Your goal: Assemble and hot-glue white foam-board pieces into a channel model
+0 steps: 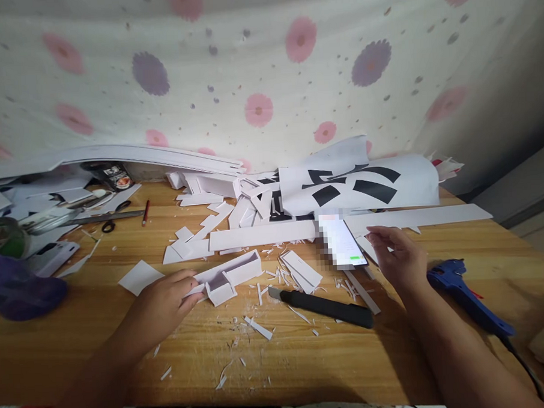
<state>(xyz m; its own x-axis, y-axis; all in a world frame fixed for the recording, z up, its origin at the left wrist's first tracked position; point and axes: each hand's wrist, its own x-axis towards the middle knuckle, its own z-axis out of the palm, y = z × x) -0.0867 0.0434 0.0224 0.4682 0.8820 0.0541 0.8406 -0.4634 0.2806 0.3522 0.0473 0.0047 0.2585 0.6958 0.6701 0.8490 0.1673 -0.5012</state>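
Right now the left hand [165,299] grips a white board assembly [243,270] by its left end, thumb on the near side and fingers over the far one. The assembly sits low over the worktop [315,370], left of centre, a long narrow trough with a small box-shaped section on its near side. The right hand [401,259] is raised just beside a lit phone [346,243], fingers half curled toward the phone's right edge; I cannot tell whether anything is between the fingertips. Part of the phone is pixelated

Between the hands lies a black cutter [328,308], its blade pointing left, with loose white panels [301,272] just beyond it and scraps [258,328] scattered around. A square white card [140,277] lies near the left forearm, and a blue glue gun [458,283] rests to the right of the right forearm, its cord running toward the near edge

Farther back, a long white strip [262,234] runs behind the phone, sheets printed with black shapes [415,182] lie beyond it, and scissors [108,226] and a red pencil [145,213] are off to the left
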